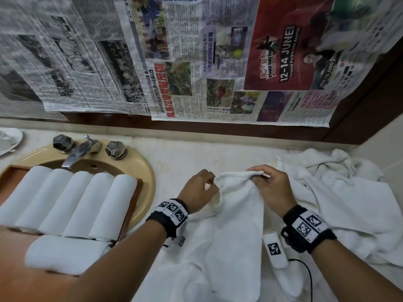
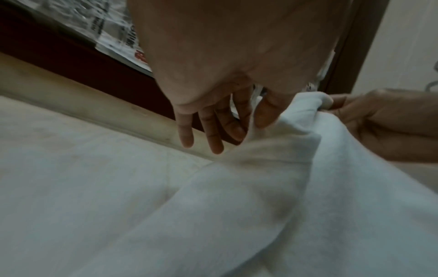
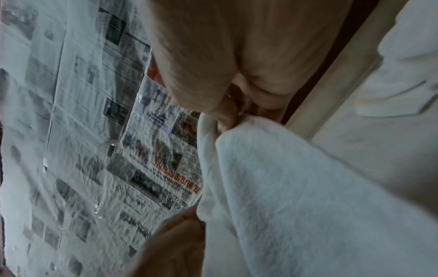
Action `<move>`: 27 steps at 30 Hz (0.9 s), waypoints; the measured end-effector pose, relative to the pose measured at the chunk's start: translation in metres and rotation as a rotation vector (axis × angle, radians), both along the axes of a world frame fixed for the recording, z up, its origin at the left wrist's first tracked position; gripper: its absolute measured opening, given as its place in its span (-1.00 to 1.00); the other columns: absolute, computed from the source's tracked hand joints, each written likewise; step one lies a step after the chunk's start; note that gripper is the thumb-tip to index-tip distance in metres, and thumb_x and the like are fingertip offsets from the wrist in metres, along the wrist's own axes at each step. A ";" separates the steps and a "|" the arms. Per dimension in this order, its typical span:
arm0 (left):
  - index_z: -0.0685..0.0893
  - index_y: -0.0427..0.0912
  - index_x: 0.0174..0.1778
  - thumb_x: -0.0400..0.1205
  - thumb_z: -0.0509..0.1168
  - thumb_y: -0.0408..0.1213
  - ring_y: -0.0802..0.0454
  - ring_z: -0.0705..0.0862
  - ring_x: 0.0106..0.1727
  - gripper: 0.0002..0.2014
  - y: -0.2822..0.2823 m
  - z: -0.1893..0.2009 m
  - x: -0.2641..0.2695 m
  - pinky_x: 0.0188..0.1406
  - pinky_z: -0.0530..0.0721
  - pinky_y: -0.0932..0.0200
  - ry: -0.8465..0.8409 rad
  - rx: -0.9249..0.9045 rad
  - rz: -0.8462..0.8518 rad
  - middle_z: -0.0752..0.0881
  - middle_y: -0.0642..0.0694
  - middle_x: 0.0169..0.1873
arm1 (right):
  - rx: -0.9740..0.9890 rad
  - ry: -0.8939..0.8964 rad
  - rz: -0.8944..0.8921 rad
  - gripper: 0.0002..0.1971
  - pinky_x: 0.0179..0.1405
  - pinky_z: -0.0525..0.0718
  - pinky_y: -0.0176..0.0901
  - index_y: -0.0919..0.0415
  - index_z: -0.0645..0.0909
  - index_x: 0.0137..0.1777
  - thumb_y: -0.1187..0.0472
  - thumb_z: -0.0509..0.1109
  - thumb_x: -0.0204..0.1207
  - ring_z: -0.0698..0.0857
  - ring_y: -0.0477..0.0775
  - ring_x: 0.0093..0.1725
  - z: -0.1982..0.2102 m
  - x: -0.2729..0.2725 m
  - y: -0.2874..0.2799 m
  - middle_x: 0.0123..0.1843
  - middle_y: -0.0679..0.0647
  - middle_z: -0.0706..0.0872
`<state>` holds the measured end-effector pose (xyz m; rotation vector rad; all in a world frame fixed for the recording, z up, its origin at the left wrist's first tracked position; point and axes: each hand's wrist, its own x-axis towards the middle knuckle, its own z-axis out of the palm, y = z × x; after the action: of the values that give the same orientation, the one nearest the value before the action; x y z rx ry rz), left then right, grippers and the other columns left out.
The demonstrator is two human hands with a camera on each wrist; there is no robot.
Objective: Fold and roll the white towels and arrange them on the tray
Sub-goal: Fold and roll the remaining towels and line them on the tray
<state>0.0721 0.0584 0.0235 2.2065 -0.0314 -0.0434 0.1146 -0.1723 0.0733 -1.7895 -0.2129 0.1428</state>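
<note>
A white towel is pinched at its top corners by the left hand and right hand above the counter; rolled towels are lined on the tray over the sink, a crumpled pile beside.

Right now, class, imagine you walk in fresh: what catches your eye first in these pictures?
First, the white towel held up at centre, its top corners pinched by the left hand and right hand. Next, the row of rolled towels on the wooden tray across the sink at left. Behind, newspaper sheets cover the wall.
</note>
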 end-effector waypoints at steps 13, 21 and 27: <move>0.71 0.09 -0.14 0.66 0.33 -0.27 0.02 0.62 -0.14 -0.85 -0.002 0.015 0.014 -0.12 0.53 0.09 -0.013 0.023 0.069 0.69 0.00 -0.15 | -0.147 -0.066 0.123 -0.89 -0.24 0.59 -0.11 0.09 0.73 -0.15 0.24 0.49 0.61 0.61 -0.04 -0.31 0.022 0.004 0.021 -0.33 0.07 0.71; 0.71 0.01 0.29 0.65 0.40 -0.16 -0.08 0.51 0.25 -0.72 0.031 0.057 0.003 0.28 0.54 -0.06 -0.191 0.413 0.513 0.60 -0.07 0.19 | -0.004 -0.063 -0.187 -0.90 -0.18 0.82 0.22 0.09 0.72 -0.07 0.21 0.60 0.50 0.80 0.24 -0.22 0.044 -0.004 0.025 -0.24 0.25 0.76; 0.69 0.05 0.24 0.49 0.53 0.04 0.20 0.73 -0.04 -0.58 -0.020 0.121 -0.030 -0.02 0.73 0.13 0.001 -0.202 -0.059 0.78 0.14 -0.02 | 0.150 -0.035 -0.015 -0.90 -0.17 0.83 -0.03 0.30 0.70 0.09 0.39 0.45 0.61 0.79 0.11 -0.28 0.089 -0.025 0.056 -0.31 0.18 0.79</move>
<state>0.0426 0.0381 0.1444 2.0033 -0.0964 -0.0708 0.0895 -0.1161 0.1626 -1.6442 -0.2294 0.0833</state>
